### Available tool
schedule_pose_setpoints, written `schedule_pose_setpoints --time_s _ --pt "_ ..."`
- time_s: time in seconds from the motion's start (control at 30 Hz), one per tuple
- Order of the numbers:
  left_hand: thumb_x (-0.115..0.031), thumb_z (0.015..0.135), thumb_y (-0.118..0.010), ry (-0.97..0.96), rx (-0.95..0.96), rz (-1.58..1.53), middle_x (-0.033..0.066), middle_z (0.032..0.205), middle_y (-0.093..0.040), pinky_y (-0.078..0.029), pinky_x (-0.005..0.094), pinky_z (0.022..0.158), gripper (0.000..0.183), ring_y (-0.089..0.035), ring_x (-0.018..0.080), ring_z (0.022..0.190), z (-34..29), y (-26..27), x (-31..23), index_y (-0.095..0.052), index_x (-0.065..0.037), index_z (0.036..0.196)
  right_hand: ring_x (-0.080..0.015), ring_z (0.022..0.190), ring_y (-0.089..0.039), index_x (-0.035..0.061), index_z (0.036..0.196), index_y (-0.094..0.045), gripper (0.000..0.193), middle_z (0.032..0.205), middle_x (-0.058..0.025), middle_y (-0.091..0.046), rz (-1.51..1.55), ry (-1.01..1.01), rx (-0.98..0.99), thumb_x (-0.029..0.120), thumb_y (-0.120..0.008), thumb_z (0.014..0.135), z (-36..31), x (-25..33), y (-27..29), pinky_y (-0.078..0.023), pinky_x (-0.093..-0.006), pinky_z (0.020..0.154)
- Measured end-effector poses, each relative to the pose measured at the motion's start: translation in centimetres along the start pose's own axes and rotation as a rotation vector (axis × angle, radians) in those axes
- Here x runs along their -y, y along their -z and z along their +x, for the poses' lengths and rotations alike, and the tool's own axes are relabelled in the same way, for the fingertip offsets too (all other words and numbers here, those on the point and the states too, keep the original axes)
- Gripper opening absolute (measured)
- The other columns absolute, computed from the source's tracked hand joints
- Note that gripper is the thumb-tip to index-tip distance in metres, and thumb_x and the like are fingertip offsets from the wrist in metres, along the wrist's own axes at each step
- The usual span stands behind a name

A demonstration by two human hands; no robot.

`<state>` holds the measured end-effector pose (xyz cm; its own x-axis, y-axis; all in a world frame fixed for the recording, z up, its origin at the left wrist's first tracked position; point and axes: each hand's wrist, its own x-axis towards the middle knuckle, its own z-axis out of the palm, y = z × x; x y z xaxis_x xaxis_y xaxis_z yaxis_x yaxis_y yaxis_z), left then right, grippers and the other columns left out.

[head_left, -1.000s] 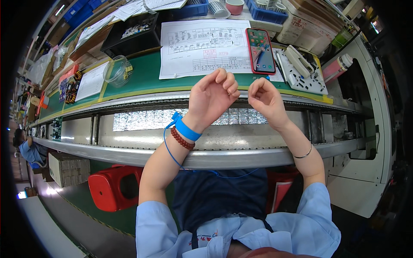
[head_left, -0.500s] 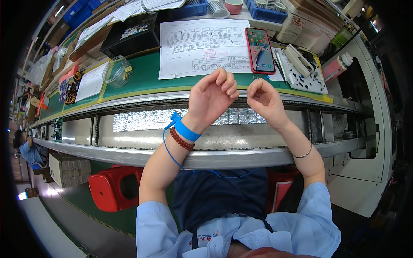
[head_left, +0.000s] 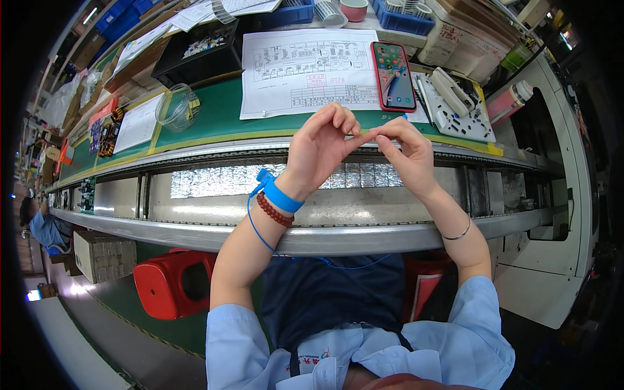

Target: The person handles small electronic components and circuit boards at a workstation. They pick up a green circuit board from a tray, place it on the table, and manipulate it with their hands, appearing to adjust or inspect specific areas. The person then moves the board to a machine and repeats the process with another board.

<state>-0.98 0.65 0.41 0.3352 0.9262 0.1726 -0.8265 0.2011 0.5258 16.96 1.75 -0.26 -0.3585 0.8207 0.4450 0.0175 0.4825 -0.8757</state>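
My left hand (head_left: pixel 320 148) hovers over the rail track, its palm turned up and bare. Most of its fingers are loosely curled, and one stretches right to meet my right hand (head_left: pixel 411 155). My right thumb and index finger come together at that fingertip; anything small between them is hidden. A blue wrist strap (head_left: pixel 283 195) with a thin blue cord and a brown bead bracelet (head_left: pixel 274 210) circle my left wrist. Behind the hands lie a printed drawing sheet (head_left: pixel 305 71) and a red-cased phone (head_left: pixel 394 78), its screen lit.
Below the hands runs a metal rail track (head_left: pixel 325 237) with a silver foil strip (head_left: pixel 221 182) inside. A clear round tub (head_left: pixel 174 112) and a black bin of small parts (head_left: pixel 195 58) stand left. On the right are a white tray of black pieces (head_left: pixel 471 123) and a white machine (head_left: pixel 552 253).
A finger of my left hand has straightened toward the right. My right hand's fingertips have shifted slightly left, and the two hands, apart before, now meet.
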Motion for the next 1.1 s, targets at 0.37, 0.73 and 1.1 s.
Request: schedule_pose_setpoints --time_s 0.37,0.73,1.1 --pt "-0.022 0.095 -0.036 -0.047 -0.032 0.171 0.0045 0.077 -0.036 -0.045 0.0409 0.092 0.025 -0.042 0.0160 0.076 0.02 0.01 0.07 -0.034 -0.007 0.075 -0.0124 0.074 -0.053 -0.0014 0.089 -0.064 0.009 0.081 -0.0053 -0.057 -0.123 0.058 0.002 0.004 -0.059 0.084 0.03 -0.42 0.19 -0.042 -0.0241 0.066" --pt "-0.022 0.094 -0.036 -0.144 -0.028 0.480 0.0049 0.075 -0.037 -0.048 0.0402 0.084 0.026 -0.044 0.0162 0.074 0.00 0.07 0.15 -0.038 -0.006 0.074 -0.0117 0.070 -0.055 -0.0025 0.088 -0.065 0.011 0.079 -0.0063 -0.058 -0.254 0.124 0.000 -0.004 -0.061 0.078 0.27 0.02 0.06 -0.045 -0.0230 0.062" --pt "-0.021 0.095 -0.036 -0.183 -0.020 0.550 0.0055 0.075 -0.038 -0.048 0.0392 0.084 0.027 -0.043 0.0159 0.073 -0.03 -0.09 0.20 -0.038 -0.005 0.073 -0.0090 0.070 -0.052 -0.0005 0.090 -0.067 0.011 0.078 -0.0034 -0.058 -0.109 -0.003 -0.006 -0.001 -0.062 0.080 0.25 -0.62 0.16 -0.042 -0.0217 0.064"
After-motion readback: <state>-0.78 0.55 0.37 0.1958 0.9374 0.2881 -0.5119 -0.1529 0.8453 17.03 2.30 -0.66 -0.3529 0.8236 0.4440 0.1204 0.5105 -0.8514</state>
